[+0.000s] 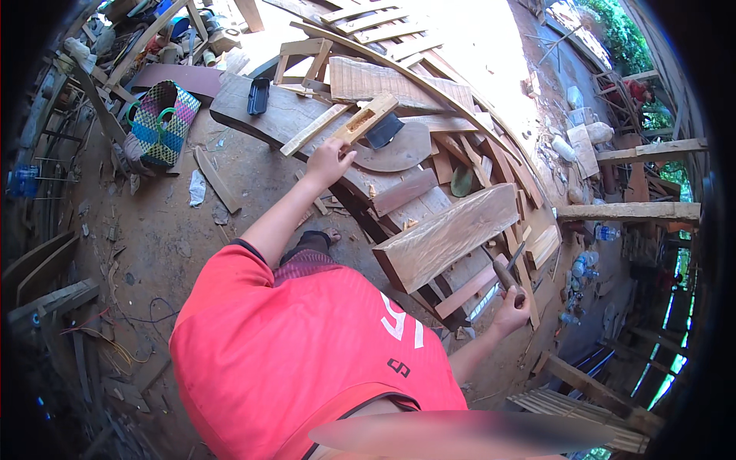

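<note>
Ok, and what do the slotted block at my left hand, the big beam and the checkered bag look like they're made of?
Slotted block: probably wood, apparently bare, judging by its pale golden-brown colour.
Big beam: wood, seemingly unvarnished; wavy grain shows on its dull face.
Checkered bag: probably woven plastic strips, judging by bright interlaced colours, though dyed fibre is possible.

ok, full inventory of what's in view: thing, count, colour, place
bench slab: one, grey-brown, ahead of person
case: one, black, slab's far-left end
slotted wooden block: one, light brown, above slab
thick timber: one, brown, across slab
wooden-handled tool: one, brown, right side
loose boards: many, browns, on and around slab
woven bag: one, multicoloured, left
bottles: several, clear/bluish, far right
shirt: one, red, on person
left hand: one, bare, at slotted wooden block
right hand: one, bare, holding tool
</note>
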`<move>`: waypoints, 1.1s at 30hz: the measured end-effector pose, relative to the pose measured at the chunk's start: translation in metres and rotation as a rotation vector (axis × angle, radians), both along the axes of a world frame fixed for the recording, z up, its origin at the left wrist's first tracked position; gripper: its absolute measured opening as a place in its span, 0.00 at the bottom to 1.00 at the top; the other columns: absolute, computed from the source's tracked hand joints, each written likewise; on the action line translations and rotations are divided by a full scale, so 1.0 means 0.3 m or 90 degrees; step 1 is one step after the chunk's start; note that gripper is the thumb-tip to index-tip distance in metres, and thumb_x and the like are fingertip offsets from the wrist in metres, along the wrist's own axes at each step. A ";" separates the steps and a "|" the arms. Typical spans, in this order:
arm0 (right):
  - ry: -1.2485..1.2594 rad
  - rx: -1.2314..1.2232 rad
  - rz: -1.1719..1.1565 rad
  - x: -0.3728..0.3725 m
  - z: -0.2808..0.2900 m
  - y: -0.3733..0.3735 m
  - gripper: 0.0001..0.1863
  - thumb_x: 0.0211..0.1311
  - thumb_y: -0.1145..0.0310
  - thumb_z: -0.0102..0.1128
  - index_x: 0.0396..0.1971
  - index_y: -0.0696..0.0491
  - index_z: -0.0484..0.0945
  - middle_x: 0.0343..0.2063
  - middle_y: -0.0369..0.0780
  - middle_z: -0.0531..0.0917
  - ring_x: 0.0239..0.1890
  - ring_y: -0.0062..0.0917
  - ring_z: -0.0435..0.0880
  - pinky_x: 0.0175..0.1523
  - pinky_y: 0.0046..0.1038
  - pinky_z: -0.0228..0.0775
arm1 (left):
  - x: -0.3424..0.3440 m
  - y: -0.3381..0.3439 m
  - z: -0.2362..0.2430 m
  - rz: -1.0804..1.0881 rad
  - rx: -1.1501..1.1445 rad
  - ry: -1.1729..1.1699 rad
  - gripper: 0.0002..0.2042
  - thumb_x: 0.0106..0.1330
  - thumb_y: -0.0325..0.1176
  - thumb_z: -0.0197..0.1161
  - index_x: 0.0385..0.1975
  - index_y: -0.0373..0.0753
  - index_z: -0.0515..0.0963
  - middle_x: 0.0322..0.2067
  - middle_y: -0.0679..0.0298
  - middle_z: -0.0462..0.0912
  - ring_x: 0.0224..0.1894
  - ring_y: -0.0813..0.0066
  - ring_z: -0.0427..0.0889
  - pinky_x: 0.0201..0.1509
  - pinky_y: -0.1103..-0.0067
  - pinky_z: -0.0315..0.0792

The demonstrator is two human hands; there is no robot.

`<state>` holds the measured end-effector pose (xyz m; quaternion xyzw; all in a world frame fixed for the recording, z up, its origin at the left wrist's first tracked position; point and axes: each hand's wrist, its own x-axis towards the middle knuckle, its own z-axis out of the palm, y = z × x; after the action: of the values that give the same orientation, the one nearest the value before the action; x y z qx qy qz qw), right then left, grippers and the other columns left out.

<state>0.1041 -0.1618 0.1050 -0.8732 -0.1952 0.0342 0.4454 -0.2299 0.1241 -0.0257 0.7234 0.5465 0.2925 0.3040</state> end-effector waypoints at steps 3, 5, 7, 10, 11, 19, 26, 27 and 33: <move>-0.105 -0.044 -0.007 0.009 0.025 0.024 0.16 0.49 0.66 0.59 0.34 0.61 0.73 0.24 0.43 0.77 0.25 0.27 0.77 0.32 0.27 0.69 | -0.053 0.041 -0.005 0.079 0.044 -0.012 0.13 0.51 0.37 0.60 0.32 0.36 0.74 0.31 0.55 0.76 0.36 0.59 0.75 0.41 0.71 0.70; -0.160 -0.102 -0.011 -0.005 0.009 0.061 0.16 0.48 0.66 0.59 0.35 0.61 0.73 0.25 0.44 0.77 0.26 0.29 0.77 0.34 0.28 0.68 | -0.080 0.052 -0.011 0.128 0.067 -0.004 0.14 0.50 0.36 0.61 0.33 0.34 0.74 0.33 0.54 0.76 0.38 0.59 0.75 0.43 0.71 0.69; -0.225 -0.159 0.008 0.010 -0.058 0.058 0.17 0.47 0.65 0.60 0.36 0.59 0.73 0.26 0.45 0.78 0.27 0.33 0.75 0.35 0.32 0.67 | -0.110 0.055 -0.043 0.142 0.099 0.010 0.14 0.51 0.36 0.61 0.34 0.33 0.73 0.34 0.53 0.75 0.38 0.60 0.74 0.43 0.72 0.69; -0.166 -0.186 0.003 0.036 -0.222 0.023 0.18 0.46 0.66 0.61 0.36 0.60 0.73 0.26 0.44 0.77 0.28 0.32 0.76 0.36 0.30 0.67 | -0.160 0.055 -0.055 0.185 0.121 0.073 0.16 0.50 0.36 0.61 0.36 0.32 0.72 0.36 0.52 0.73 0.41 0.60 0.73 0.46 0.72 0.67; -0.166 -0.188 0.003 0.025 -0.252 0.016 0.18 0.46 0.66 0.61 0.36 0.60 0.73 0.26 0.44 0.77 0.28 0.32 0.76 0.36 0.30 0.67 | -0.182 0.056 -0.057 0.215 0.115 0.124 0.18 0.50 0.37 0.62 0.37 0.32 0.72 0.38 0.51 0.73 0.43 0.58 0.72 0.48 0.71 0.66; 0.142 -0.053 -0.005 -0.035 -0.574 -0.095 0.22 0.47 0.72 0.60 0.43 0.63 0.64 0.31 0.47 0.76 0.22 0.27 0.78 0.26 0.22 0.71 | -0.315 0.062 -0.145 0.253 -0.062 0.167 0.28 0.42 0.36 0.68 0.44 0.32 0.68 0.43 0.49 0.69 0.46 0.54 0.70 0.49 0.70 0.66; -0.021 -0.278 0.015 -0.029 -0.624 -0.082 0.27 0.43 0.62 0.64 0.41 0.64 0.69 0.36 0.49 0.77 0.40 0.34 0.76 0.47 0.30 0.66 | -0.325 0.070 -0.146 0.182 -0.059 0.221 0.21 0.41 0.29 0.69 0.38 0.34 0.72 0.41 0.52 0.70 0.44 0.57 0.72 0.48 0.73 0.67; 0.008 -0.258 0.025 -0.018 -0.632 -0.090 0.27 0.43 0.62 0.64 0.41 0.64 0.69 0.36 0.49 0.77 0.39 0.34 0.76 0.46 0.29 0.66 | -0.328 0.071 -0.146 0.179 -0.057 0.222 0.21 0.41 0.29 0.69 0.38 0.34 0.72 0.41 0.52 0.70 0.44 0.57 0.72 0.48 0.73 0.67; 0.041 -0.283 0.050 -0.023 -0.600 -0.078 0.26 0.43 0.62 0.63 0.41 0.63 0.70 0.36 0.49 0.77 0.39 0.34 0.77 0.45 0.29 0.67 | -0.327 0.060 -0.109 0.181 -0.149 0.235 0.18 0.44 0.32 0.67 0.35 0.35 0.72 0.37 0.51 0.75 0.41 0.56 0.75 0.44 0.70 0.69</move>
<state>0.0973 -0.1851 -0.0750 -0.9400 -0.2026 0.1211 0.2464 -0.3279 0.1422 -0.0584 0.6405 0.7189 0.1301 0.2365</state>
